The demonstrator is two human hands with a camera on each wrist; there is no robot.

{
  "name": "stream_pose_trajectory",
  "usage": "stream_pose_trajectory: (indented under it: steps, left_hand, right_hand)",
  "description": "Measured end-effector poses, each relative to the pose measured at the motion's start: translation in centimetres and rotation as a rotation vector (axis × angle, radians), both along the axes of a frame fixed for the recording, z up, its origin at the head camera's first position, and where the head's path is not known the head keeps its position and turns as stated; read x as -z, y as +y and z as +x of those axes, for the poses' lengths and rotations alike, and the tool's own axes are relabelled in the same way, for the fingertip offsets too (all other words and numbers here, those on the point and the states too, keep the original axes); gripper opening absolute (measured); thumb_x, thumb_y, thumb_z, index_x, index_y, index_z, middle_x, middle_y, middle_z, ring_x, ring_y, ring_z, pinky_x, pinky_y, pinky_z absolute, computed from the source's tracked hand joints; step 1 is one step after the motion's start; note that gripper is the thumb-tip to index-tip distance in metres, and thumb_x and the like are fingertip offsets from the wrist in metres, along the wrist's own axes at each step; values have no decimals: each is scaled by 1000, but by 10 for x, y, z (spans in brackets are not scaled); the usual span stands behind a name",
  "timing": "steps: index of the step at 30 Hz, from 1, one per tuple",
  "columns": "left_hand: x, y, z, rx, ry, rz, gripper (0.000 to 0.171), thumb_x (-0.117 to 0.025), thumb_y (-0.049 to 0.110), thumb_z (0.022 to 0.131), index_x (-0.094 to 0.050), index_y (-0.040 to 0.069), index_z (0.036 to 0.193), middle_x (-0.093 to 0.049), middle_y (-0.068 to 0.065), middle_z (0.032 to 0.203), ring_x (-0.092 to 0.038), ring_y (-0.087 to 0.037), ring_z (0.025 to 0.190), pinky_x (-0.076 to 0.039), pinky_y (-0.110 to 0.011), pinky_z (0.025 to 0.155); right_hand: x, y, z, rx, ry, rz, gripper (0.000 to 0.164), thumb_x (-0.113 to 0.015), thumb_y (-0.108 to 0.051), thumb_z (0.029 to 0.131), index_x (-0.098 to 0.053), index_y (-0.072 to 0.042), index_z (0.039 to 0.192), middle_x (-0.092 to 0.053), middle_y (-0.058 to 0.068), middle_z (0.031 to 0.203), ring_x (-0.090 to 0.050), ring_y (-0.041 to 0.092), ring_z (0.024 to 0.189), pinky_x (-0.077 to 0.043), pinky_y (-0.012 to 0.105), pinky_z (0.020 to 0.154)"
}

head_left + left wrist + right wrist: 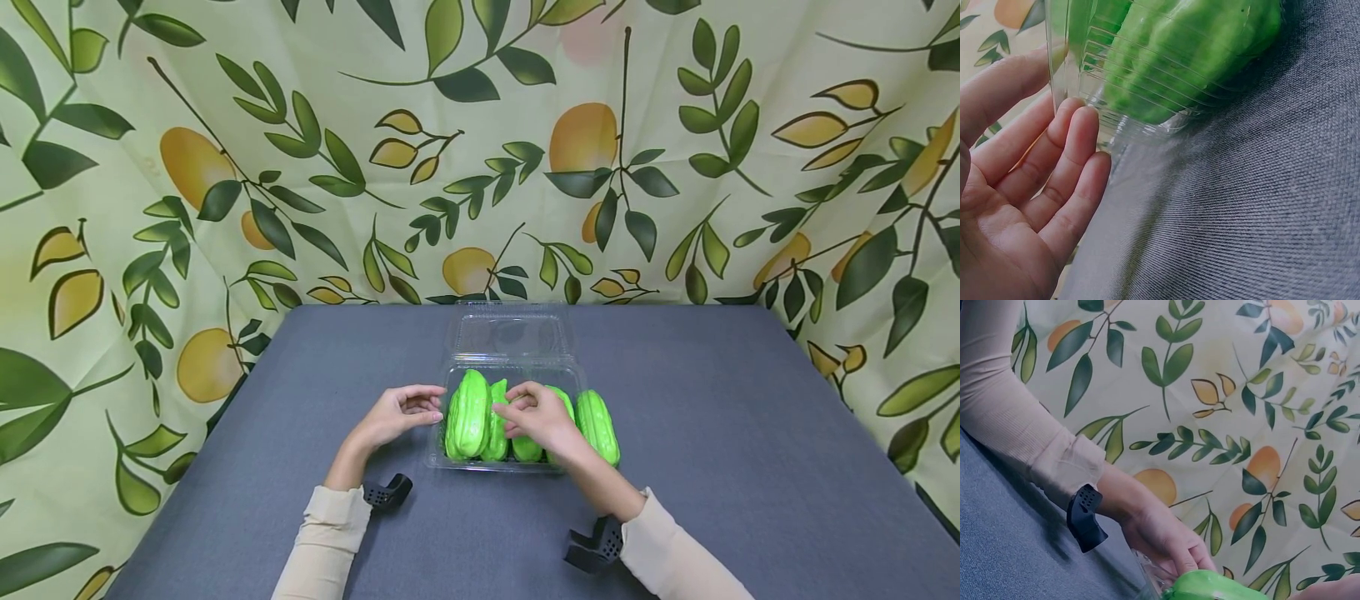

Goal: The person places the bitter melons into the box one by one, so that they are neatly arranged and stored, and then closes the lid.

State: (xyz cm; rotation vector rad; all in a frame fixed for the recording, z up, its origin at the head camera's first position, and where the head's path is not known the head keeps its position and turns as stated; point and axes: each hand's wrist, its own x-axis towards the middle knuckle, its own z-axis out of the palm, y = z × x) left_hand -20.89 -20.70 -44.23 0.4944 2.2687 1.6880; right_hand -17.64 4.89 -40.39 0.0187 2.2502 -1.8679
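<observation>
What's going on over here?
A person has both bare hands at a clear plastic container whose lid is open, folded back. Several ridged green pieces sit inside; another green piece appears to lie just outside, on the right. The left hand is by the container's left side, perhaps touching it. The right hand is over the pieces, fingers bent, nothing visibly held.

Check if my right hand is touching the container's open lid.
Apart. The head view shows a gap: the right hand is over the ridged green fruit in the clear plastic container, while the open lid lies beyond its back edge.
</observation>
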Motion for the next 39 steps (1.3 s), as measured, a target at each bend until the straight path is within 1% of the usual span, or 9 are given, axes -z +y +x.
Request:
stream_pose_trajectory:
  steps: [5,12,15,20,25,31,36,39]
  left_hand:
    - [0,0,0,-1,-1,-2,47,-70,8,87,-55,-9,128,-58,-35,113,-61,2,87,-53,-13,79]
    - [0,0,0,2,-4,5,47,-69,8,87,-54,-9,129,-57,-36,114,-61,2,87,-53,-13,79]
    - [-1,0,0,2,-3,4,48,-70,8,87,-55,-9,129,-57,-36,114,-61,2,87,-53,-13,79]
    - [-1,0,0,3,-4,2,48,-70,9,87,-55,-9,129,-57,-36,114,-61,2,88,-53,-13,79]
    - [-1,0,0,3,-2,3,48,-70,9,87,-55,-10,128,-57,-36,114,-61,2,88,-53,-13,79]
    - [0,0,1,-3,-8,4,48,-70,9,87,-55,-9,128,-57,-36,113,-61,2,87,-53,-13,79]
    - [0,0,0,-2,-10,4,48,-70,9,87,-55,-9,129,-57,-36,114,-61,2,88,-53,-13,79]
    - [0,0,0,-3,-10,4,47,-70,8,87,-55,-9,129,-57,-36,114,-61,2,88,-53,-13,79]
  right_hand:
    - [-3,7,3,-20,6,-8,31,-66,-9,89,-56,11,112,-67,21,88,-65,16,65,-61,33,67]
    - [-5,16,7,-55,10,-33,34,-64,-11,91,-54,12,113,-67,18,85,-66,15,68,-61,34,68]
    - [-5,19,8,-58,13,-25,33,-64,-12,91,-55,11,112,-68,20,86,-67,16,68,-61,33,68]
    - [-5,24,9,-49,-1,-17,29,-64,-12,91,-57,8,111,-68,24,91,-68,18,69,-61,33,70]
    - [-7,32,11,-62,6,-25,31,-61,-11,91,-54,11,113,-68,26,96,-68,17,71,-61,34,72]
    - [-8,41,15,-53,-6,-12,32,-62,-12,92,-53,10,114,-69,21,95,-67,14,71,-61,35,73]
    - [-7,47,18,-30,-4,-36,30,-62,-11,91,-54,10,112,-69,14,87,-66,13,71,-61,33,71]
    - [-8,52,20,-27,4,-46,31,-62,-11,91,-54,11,112,-69,12,86,-66,14,72,-61,32,70]
